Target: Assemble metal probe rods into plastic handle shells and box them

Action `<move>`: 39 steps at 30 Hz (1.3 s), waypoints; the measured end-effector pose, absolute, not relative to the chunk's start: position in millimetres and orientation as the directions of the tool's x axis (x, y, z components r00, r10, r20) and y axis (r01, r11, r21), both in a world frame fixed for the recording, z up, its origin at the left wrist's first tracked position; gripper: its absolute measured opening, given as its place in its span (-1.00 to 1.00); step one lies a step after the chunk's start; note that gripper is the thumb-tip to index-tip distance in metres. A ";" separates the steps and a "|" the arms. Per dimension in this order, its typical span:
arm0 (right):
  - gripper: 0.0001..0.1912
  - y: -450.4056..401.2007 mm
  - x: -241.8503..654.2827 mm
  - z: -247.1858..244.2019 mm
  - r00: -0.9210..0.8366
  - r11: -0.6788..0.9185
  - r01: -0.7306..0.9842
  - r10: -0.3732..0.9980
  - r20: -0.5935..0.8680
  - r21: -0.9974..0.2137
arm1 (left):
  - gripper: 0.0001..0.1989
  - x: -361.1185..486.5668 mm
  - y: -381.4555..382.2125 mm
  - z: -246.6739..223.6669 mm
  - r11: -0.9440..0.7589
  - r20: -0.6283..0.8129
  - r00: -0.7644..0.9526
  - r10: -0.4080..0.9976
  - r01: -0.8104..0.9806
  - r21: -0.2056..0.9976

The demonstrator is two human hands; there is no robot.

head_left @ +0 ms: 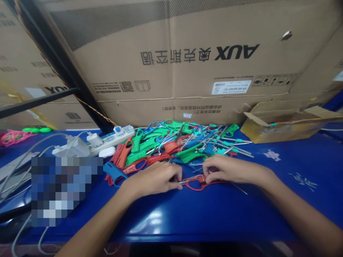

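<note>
A red plastic casing (195, 184) with an oval loop lies on the blue table between my hands, thin wires and metal parts along it. My left hand (158, 178) pinches its left end, thumb and index finger together at a small metal piece. At the casing's right part, my right hand (225, 169) has its fingers curled closed on it. A thin rod (239, 188) sticks out to the right below my right hand. Just behind both hands is a heap of green, red and blue casings (147, 144) with metal tubes (239, 149) and white wires.
A power strip (118, 137) with plugs and cables stands at the left, a white case (107, 152) beside it. An open cardboard box (286, 125) sits at the back right. Large cartons (187, 32) rise behind the blue table (166, 225). Pink and green items lie far left.
</note>
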State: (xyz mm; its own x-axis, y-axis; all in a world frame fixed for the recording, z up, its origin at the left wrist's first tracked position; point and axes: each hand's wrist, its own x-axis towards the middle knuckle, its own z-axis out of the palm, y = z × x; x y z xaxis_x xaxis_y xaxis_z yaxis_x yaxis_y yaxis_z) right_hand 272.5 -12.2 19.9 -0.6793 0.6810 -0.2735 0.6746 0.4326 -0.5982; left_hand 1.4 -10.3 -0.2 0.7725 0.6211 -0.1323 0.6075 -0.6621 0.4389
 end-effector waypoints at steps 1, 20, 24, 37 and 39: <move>-0.77 -12.0 272.7 19.6 -0.672 0.439 0.681 0.693 -0.261 -0.586 | -0.81 1.4 -10.3 0.1 -0.661 -0.134 0.770 0.623 0.611 0.437; -0.73 -15.1 270.2 28.2 -0.785 0.622 0.593 0.588 -0.195 -0.511 | -0.81 1.7 -10.9 1.4 -0.653 -0.149 0.764 0.628 0.621 0.433; -0.74 -14.5 270.3 26.1 -0.788 0.636 0.590 0.588 -0.184 -0.497 | -0.81 1.3 -11.0 1.2 -0.652 -0.151 0.767 0.623 0.616 0.442; -0.74 -16.4 270.4 29.6 -0.806 0.682 0.576 0.564 -0.177 -0.450 | -0.81 1.4 -10.0 1.0 -0.644 -0.162 0.762 0.627 0.625 0.441; -0.75 -17.9 270.4 29.4 -0.804 0.706 0.584 0.569 -0.170 -0.401 | -0.81 1.2 -9.8 0.8 -0.644 -0.165 0.759 0.629 0.628 0.437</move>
State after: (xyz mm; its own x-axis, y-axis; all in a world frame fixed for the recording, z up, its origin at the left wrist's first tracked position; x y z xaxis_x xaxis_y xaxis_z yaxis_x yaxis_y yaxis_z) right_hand 270.4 -17.9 29.4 -0.8044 0.5692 -0.1701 0.5842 0.7059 -0.4006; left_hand 1.2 -9.8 0.8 0.7595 0.6293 -0.1648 0.6282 -0.6437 0.4371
